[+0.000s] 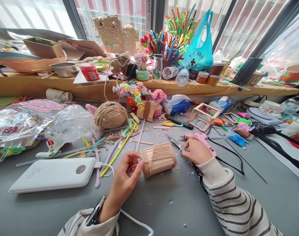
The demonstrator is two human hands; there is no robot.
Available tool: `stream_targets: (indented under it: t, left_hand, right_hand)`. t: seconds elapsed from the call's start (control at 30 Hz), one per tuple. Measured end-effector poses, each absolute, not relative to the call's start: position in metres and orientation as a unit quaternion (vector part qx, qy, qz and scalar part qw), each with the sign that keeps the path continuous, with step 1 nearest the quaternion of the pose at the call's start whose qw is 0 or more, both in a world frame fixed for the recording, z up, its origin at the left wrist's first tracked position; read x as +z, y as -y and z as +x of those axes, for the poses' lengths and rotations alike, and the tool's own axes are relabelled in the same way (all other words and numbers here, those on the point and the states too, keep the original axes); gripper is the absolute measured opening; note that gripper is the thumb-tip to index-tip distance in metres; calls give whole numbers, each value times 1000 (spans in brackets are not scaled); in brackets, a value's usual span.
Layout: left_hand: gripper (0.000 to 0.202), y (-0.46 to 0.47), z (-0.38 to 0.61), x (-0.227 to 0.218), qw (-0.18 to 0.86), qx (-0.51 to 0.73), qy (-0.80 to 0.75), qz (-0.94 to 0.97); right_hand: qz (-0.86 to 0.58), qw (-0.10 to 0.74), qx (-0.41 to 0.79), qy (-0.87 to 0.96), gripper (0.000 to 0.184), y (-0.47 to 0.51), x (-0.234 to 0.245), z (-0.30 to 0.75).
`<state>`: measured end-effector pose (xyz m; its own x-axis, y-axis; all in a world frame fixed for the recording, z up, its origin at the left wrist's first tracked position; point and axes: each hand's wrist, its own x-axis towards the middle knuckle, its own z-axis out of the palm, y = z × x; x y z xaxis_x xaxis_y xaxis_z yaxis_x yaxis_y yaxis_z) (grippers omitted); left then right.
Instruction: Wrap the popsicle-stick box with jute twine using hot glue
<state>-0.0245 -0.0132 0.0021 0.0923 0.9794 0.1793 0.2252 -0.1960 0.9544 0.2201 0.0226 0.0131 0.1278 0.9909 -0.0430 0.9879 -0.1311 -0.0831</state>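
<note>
A small cylinder of pale wooden craft sticks (161,165), partly wrapped in twine, lies on its side on the grey table. At its left end, the thumb and index finger of my left hand (128,173) come together on the twine-wrapped rim; the other fingers are curled. My right hand (197,151) is closed on the handles of metal scissors (174,141), whose blades point away to the left. Just behind that hand lies a pink glue gun (200,138). Scraps of dried glue surround the cylinder.
A white power bank (53,175) with a cable is at left. Behind are a twine ball (111,114), pipe-cleaner flowers (137,91), a wooden stick frame (205,116) and a green utility knife (180,122). A black cord (234,164) runs at right. A crowded ledge (85,86) spans the back.
</note>
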Motion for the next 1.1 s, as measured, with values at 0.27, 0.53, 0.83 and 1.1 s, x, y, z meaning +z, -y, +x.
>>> stream_targets:
  t: [0.27,0.53,0.83,1.1]
  left_hand:
    - [13,16,-26,1,337,466,-487,658]
    - [7,16,-25,6,236,449,-476,719]
    - [13,17,-26,6,214,425,-499,724]
    - [12,17,-28,5,228,418,-505,720]
  right_hand:
    - [-729,210,30,651,9,-9,4,221]
    - [-625,394,273,616,20,3,-1,223]
    - [-484,449,504,556,34,24,4,200]
    - [-435,408,524,608,33,37,9,189]
